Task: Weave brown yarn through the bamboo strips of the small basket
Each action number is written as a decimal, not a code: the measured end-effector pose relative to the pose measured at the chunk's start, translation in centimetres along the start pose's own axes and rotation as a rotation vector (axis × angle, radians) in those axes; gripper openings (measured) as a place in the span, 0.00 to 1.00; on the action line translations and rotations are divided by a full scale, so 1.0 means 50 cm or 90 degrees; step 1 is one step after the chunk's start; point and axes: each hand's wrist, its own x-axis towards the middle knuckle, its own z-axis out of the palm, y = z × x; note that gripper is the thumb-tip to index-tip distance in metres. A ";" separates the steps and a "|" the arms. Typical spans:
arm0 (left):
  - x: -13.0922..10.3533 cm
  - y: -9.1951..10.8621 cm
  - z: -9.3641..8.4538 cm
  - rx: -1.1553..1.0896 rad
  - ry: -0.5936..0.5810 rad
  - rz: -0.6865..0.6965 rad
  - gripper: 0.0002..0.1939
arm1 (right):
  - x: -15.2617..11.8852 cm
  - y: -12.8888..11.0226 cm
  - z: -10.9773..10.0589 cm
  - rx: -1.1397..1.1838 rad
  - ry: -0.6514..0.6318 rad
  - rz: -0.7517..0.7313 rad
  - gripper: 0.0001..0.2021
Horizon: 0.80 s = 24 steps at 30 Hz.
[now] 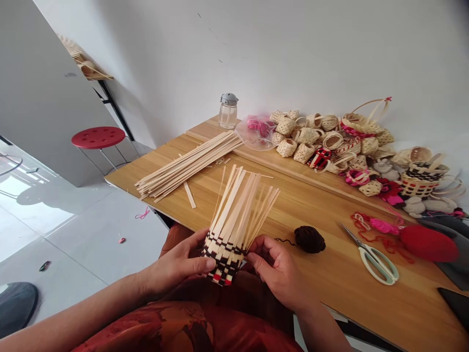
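A small, partly woven basket [224,254] is held over my lap at the table's front edge. Its pale upright strips fan out at the top, and black yarn with bits of red runs through the lower part. My left hand [190,259] is closed round its left side, thumb on the front. At the right side, my right hand [273,266] has its fingers pinched by the weave, where dark yarn meets the fingertips. That yarn trails toward a dark brown yarn ball [309,239] on the table. The basket's far side is hidden.
Loose wooden strips [190,164] lie in a bundle on the wooden table [278,205]. Scissors [372,256] and red yarn [428,243] are at right. Small finished baskets [331,139] pile along the wall beside a lidded jar [228,111]. A red stool [98,137] stands left.
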 end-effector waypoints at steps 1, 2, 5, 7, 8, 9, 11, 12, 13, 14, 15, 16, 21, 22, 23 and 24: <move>0.001 -0.003 -0.001 -0.025 -0.019 -0.002 0.33 | 0.000 -0.002 0.002 0.027 0.009 -0.001 0.11; 0.001 -0.006 -0.003 -0.047 -0.035 -0.004 0.32 | 0.000 -0.005 0.003 0.048 0.014 -0.002 0.11; 0.002 -0.012 -0.008 -0.088 -0.083 -0.031 0.33 | -0.004 -0.009 0.004 0.079 0.017 0.012 0.13; 0.002 -0.010 -0.009 -0.081 -0.107 -0.045 0.34 | -0.008 -0.008 0.004 0.091 0.008 0.032 0.16; 0.002 -0.008 -0.009 -0.067 -0.115 -0.051 0.33 | -0.011 -0.007 0.004 0.099 0.005 0.041 0.17; 0.003 -0.004 -0.008 -0.048 -0.119 -0.056 0.33 | -0.013 -0.006 0.005 0.107 0.003 0.049 0.18; 0.005 0.001 -0.008 0.012 -0.115 -0.066 0.30 | -0.018 -0.003 0.006 0.121 -0.005 0.062 0.19; 0.007 0.003 -0.009 0.052 -0.110 -0.073 0.29 | -0.020 -0.001 0.007 0.129 -0.008 0.068 0.19; 0.010 0.002 -0.011 0.097 -0.104 -0.077 0.28 | -0.022 0.000 0.007 0.138 -0.011 0.072 0.19; 0.012 -0.001 -0.014 0.149 -0.092 -0.074 0.29 | -0.023 0.003 0.007 0.146 -0.013 0.075 0.18; 0.015 -0.005 -0.018 0.206 -0.070 -0.066 0.30 | -0.024 0.005 0.007 0.154 -0.014 0.075 0.18; 0.017 -0.010 -0.022 0.267 -0.038 -0.053 0.33 | -0.025 0.008 0.008 0.162 -0.015 0.074 0.17; 0.017 -0.011 -0.023 0.463 0.217 0.065 0.41 | -0.024 0.021 0.011 0.201 -0.016 0.090 0.19; 0.015 -0.003 -0.018 0.463 0.249 0.113 0.35 | -0.024 0.022 0.011 0.203 -0.016 0.092 0.19; 0.014 0.007 -0.012 0.467 0.268 0.153 0.26 | -0.023 0.023 0.011 0.199 -0.017 0.091 0.19; 0.013 0.017 -0.005 0.485 0.250 0.180 0.17 | -0.023 0.023 0.010 0.192 -0.018 0.086 0.19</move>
